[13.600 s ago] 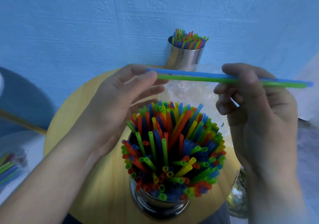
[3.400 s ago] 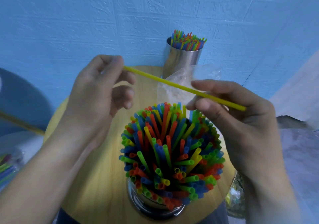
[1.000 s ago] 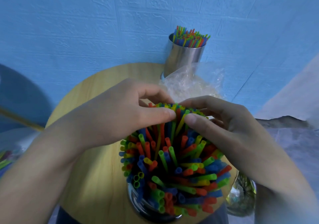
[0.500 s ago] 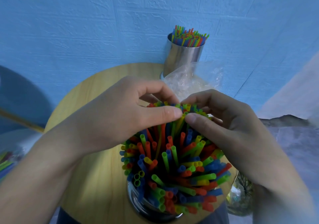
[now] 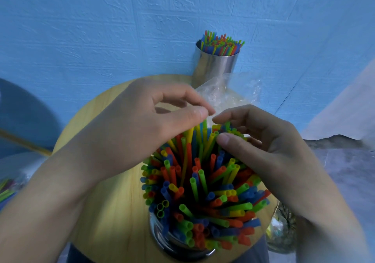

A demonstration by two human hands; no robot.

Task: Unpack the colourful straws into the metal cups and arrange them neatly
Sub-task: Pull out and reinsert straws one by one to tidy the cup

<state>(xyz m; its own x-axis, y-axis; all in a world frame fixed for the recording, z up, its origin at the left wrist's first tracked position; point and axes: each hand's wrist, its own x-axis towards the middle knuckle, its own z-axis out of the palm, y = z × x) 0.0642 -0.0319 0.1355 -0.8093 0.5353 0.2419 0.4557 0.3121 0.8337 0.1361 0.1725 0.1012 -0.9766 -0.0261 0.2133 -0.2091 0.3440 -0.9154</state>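
My left hand [image 5: 146, 120] and right hand [image 5: 263, 151], nearly touching, each pinch straws [image 5: 192, 181] at the near cup's [image 5: 162, 240] far side, apparently to straighten leaners.

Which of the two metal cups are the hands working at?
The near cup at the table's front edge: left hand and right hand pinch its fanned straws. The far cup by the wall stands untouched.

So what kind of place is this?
Likely a small indoor work corner, maybe at home: a round wooden table by a blue-painted wall, with two metal cups of straws and a crumpled plastic bag.
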